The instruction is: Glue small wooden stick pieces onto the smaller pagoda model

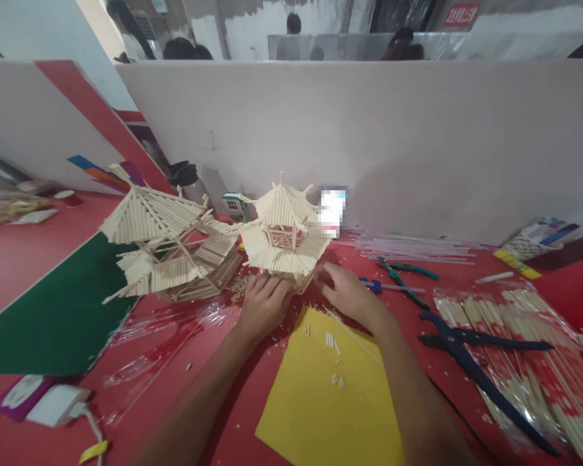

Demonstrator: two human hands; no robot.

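A small pavilion model (pixel 285 234) built of pale wooden sticks stands on the red table (pixel 39 259). My left hand (pixel 262 302) grips its lower left edge with curled fingers. My right hand (pixel 342 289) touches its lower right edge, fingers bent towards the base. A larger stick pavilion (pixel 168 244) lies tilted just to the left. Short cut stick pieces (pixel 333 341) lie on a yellow sheet (pixel 333 395) below my hands.
Blue-handled cutters (pixel 471 353) rest on bagged chopsticks (pixel 534 356) at the right, green-handled pliers (pixel 405 275) behind them. A green mat (pixel 58 317), clear wrappers (pixel 170 336) and a white charger (pixel 58 404) lie left. A white partition (pixel 320 129) closes the back, with people beyond.
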